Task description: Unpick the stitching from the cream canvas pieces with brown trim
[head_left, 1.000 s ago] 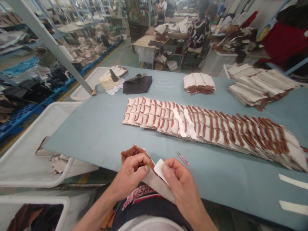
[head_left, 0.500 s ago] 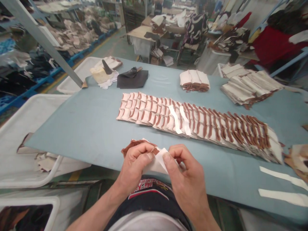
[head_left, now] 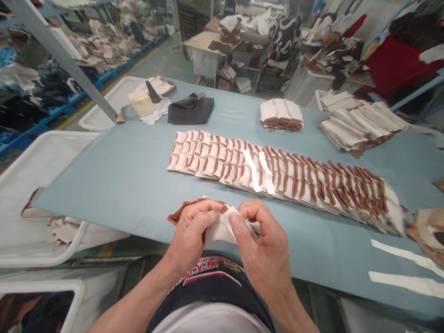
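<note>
Head: hands (head_left: 192,226) (head_left: 263,243) close, thumbs (head_left: 208,217) (head_left: 238,226) inward

I record a dark garment (head_left: 222,296) at the wearer's front, printed with red and white lettering (head_left: 208,267), a small yellow mark (head_left: 231,266) and a curved red-and-white stripe (head_left: 212,276). Below it I see pale cloth (head_left: 211,320). Left forearm (head_left: 138,289) and right forearm (head_left: 286,303): both bare.

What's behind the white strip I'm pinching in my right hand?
A pale-and-brown piece, held by your left hand, shows past the left edge of the white strip. What lies directly behind the strip and your right hand is covered.
</note>
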The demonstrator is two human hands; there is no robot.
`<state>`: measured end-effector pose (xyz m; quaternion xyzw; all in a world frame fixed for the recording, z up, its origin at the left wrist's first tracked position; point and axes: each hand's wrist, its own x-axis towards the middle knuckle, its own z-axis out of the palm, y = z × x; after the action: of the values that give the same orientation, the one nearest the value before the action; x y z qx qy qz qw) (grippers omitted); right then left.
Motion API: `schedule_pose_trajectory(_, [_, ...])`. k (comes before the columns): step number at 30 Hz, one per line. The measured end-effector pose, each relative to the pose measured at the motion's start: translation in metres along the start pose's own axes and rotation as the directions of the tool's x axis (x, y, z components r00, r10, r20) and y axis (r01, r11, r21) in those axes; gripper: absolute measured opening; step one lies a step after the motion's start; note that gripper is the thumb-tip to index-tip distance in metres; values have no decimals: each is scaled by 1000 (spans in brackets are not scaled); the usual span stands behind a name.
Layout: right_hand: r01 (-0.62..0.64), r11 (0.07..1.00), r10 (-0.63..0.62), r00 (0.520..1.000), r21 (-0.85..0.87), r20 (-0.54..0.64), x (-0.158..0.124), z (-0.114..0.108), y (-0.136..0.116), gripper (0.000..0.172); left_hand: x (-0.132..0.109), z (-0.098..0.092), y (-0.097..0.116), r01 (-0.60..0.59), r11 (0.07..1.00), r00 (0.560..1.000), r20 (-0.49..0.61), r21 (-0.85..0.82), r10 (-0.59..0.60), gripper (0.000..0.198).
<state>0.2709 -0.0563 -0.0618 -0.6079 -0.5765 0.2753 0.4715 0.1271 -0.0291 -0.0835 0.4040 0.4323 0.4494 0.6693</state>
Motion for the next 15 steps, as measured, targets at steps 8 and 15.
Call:
schedule_pose_trajectory(8, [-22, 999, 23, 1000, -31, 19, 3, 4, 6, 24, 1, -5, -7, -22, 999, 1000, -6, 40, 22, 22])
schedule_pose_trajectory(15, [-67, 997, 66, 998, -41, -13, 5, 11, 9, 26, 2, -7, -11, -65, 993, 998, 11, 94, 64, 22])
